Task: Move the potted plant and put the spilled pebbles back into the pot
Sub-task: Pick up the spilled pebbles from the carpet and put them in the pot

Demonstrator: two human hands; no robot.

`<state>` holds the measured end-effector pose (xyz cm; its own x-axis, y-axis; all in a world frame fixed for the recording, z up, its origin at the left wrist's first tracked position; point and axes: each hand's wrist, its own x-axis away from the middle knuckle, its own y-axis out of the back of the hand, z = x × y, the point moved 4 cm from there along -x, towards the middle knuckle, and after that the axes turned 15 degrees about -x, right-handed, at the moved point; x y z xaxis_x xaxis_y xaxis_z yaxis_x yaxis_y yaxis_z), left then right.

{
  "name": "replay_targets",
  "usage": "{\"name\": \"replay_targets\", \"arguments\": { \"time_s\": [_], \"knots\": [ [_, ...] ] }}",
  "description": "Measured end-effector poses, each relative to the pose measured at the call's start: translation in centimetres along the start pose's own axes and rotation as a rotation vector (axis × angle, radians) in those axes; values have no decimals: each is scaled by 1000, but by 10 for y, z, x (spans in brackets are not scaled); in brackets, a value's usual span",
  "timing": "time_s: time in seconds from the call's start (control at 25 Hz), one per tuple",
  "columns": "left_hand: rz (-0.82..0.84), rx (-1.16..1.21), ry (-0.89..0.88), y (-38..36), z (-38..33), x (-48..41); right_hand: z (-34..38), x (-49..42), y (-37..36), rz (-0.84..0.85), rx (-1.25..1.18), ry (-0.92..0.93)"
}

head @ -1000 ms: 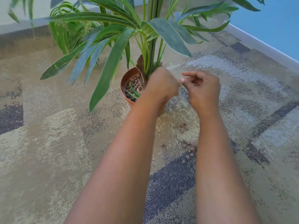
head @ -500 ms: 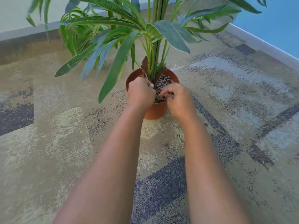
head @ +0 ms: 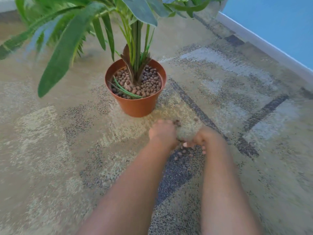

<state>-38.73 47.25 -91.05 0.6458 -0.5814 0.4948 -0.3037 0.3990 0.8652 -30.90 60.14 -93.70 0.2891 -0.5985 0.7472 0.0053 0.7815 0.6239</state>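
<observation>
The terracotta pot point(head: 137, 107) stands upright on the carpet, its green plant point(head: 137, 48) rising out of a fill of brown pebbles point(head: 150, 82). Several spilled pebbles point(head: 180, 153) lie on the carpet in front of the pot, between and just below my hands. My left hand point(head: 162, 133) rests knuckles-up on the carpet with curled fingers, and a few pebbles point(head: 177, 122) show at its fingertips. My right hand point(head: 205, 139) is beside it with fingers spread down onto the carpet near the pebbles. Both hands are blurred.
Patterned beige and grey carpet point(head: 67, 150) covers the floor. A white skirting board point(head: 264, 43) and a blue wall point(head: 271, 17) run along the right. Long leaves point(head: 64, 53) hang out to the left of the pot.
Both hands have left the pot's rim and dropped to the carpet in front of it, by the spilled pebbles. The pot now stands uncovered.
</observation>
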Motion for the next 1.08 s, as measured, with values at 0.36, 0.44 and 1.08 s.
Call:
{"name": "replay_targets", "arguments": {
  "time_s": [0.36, 0.44, 1.08],
  "knots": [
    [37, 158, 152, -38, 15, -9, 20, -4, -24, 64, -131, 40],
    [2, 195, 93, -37, 15, -9, 26, -3, -27, 63, -200, 53],
    [-248, 356, -57, -50, 8, -9, 28, 15, -28, 27, -368, 358]
  ]
}}
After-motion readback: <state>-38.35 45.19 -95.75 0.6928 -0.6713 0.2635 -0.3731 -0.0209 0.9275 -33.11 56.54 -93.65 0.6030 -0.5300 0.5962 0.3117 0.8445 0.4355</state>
